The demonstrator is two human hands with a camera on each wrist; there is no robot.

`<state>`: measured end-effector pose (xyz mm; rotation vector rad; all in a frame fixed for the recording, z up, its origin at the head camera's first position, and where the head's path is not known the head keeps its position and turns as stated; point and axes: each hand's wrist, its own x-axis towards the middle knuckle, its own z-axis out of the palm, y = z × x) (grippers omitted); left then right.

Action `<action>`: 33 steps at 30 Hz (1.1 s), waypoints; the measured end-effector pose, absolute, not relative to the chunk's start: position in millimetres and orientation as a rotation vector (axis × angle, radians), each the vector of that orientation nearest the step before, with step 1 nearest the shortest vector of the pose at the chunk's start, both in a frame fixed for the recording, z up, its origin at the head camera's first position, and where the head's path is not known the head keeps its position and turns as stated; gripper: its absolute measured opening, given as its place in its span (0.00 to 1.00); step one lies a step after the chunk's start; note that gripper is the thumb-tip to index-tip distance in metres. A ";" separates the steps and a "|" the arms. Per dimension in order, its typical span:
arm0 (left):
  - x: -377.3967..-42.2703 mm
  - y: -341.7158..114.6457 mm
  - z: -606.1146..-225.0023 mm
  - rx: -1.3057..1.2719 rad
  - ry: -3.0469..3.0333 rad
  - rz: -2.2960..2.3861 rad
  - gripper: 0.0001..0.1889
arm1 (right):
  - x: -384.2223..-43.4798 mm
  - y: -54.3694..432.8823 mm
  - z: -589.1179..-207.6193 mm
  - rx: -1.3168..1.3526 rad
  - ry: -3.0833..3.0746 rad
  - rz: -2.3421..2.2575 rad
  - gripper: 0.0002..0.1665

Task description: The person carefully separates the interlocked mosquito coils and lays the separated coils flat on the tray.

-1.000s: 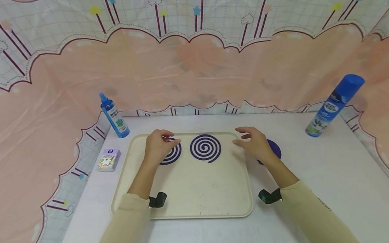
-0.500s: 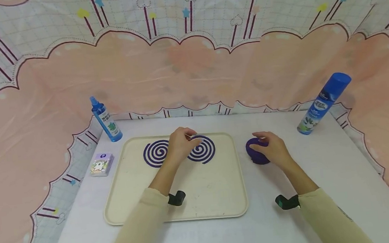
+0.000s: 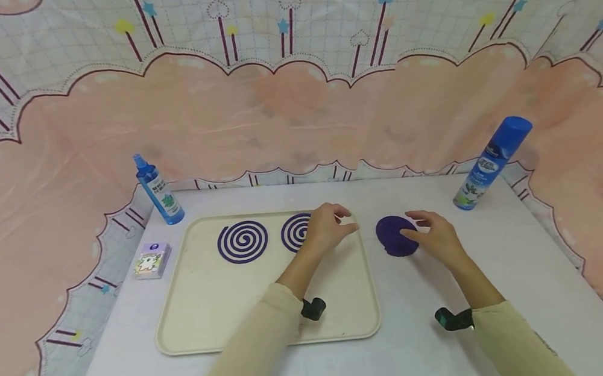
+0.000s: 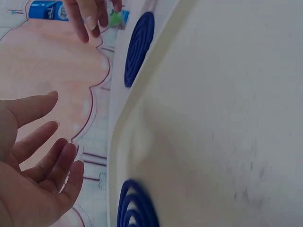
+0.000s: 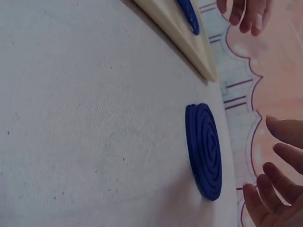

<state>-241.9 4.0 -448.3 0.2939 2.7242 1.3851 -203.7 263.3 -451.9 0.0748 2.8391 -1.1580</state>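
As we look down, a left hand (image 3: 326,227), fingers curved apart, holding nothing, over a smooth cream tray (image 3: 198,301), a right hand (image 3: 436,235) equally loose and unladen, near a ridged dark-blue coil stack (image 3: 393,235), round, about as long as wide, flat on the white table (image 3: 412,322) right of the tray, spiral face upward, outer end toward our near left.

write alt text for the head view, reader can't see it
A person's empty left grip partly covers one of two purple spirals on a cream tray; the empty right grip is by a purple disc to the tray's right. At left are a blue spray bottle and a small box; at right, a blue spray can.
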 end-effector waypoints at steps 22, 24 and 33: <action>-242.5 81.0 -475.3 0.363 2.783 1.113 0.15 | -199.9 280.4 -482.8 0.196 2.727 -1.240 0.36; -242.6 84.4 -477.8 0.356 2.797 1.078 0.15 | -200.0 280.6 -485.7 0.189 2.734 -1.249 0.36; -248.6 96.2 -483.3 0.359 2.809 0.980 0.19 | -201.5 283.4 -490.1 0.184 2.768 -1.223 0.35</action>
